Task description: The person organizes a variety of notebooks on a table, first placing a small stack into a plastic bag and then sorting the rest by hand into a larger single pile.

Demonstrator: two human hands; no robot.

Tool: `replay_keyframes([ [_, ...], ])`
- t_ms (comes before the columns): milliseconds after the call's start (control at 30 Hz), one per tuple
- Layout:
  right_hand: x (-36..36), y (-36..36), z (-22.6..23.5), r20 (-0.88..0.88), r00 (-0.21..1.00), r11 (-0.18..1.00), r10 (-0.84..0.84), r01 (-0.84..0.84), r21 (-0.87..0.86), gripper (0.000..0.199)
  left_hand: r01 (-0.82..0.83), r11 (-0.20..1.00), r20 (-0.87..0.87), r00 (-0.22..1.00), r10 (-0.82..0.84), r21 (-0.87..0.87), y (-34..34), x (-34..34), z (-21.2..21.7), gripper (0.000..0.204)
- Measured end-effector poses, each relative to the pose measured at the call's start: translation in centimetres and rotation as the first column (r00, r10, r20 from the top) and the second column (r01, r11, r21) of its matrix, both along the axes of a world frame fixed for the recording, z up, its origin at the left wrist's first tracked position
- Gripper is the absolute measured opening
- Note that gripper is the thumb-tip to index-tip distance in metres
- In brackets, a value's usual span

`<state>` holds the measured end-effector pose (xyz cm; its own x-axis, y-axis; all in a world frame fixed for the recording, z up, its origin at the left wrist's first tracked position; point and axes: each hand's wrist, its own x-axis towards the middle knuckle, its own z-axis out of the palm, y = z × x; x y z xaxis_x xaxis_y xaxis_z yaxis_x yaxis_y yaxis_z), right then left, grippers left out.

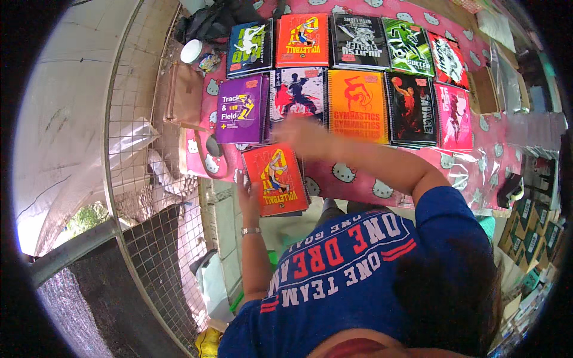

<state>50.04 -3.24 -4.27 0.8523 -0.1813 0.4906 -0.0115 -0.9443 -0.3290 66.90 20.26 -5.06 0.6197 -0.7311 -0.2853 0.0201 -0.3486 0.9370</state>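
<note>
The held red spiral notebook (pixel 276 184) slants on the near side of the purple spiral notebook (pixel 237 126), just right of the left hand (pixel 249 200), which grips its left edge. The right hand (pixel 301 138), blurred, reaches leftward, just right of the purple spiral notebook; whether it holds anything I cannot tell.

Notebooks (pixel 358 101) sit on the table (pixel 325 186) in two rows, five in each. From the middle of the rows, a bag (pixel 210 25) is at 10 o'clock, a jar (pixel 191 52) at 9 and a box (pixel 483 90) at 3. One more notebook (pixel 277 180) is in the left hand (pixel 249 196) at 7 o'clock. Past the table, a wire fence (pixel 108 143) stands at 9 and stacked boxes (pixel 531 230) at 4.
</note>
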Motion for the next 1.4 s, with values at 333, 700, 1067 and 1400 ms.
replay_keyframes([
  [333, -12.7, -19.7, -0.2, -0.55, 0.464, 0.679, -0.694, 0.676, -0.286, 0.077, 0.142, 0.966, 0.856, 0.448, -0.258, 0.216, -3.8, -0.3, 1.3, 0.053],
  [700, -16.2, -17.0, 11.2, 0.219, 0.963, 0.52, 0.156, -0.268, 0.811, 0.027, 0.118, 0.863, -0.864, 0.053, -0.5, -0.492, -21.6, -13.6, 3.3, 0.082],
  [1067, -20.3, -23.7, 0.9, -0.55, 0.268, 0.436, -0.791, 0.878, -0.198, 0.046, 0.16, 0.985, -0.371, 0.92, -0.126, 0.063, -6.8, -3.0, 9.6, 0.066],
  [1400, -8.6, -4.8, 6.7, 0.218, 0.932, 0.92, -0.29, 0.209, 0.33, 0.031, 0.362, 0.915, 0.52, 0.755, -0.399, 0.176, -1.8, 0.3, 2.2, 0.086],
])
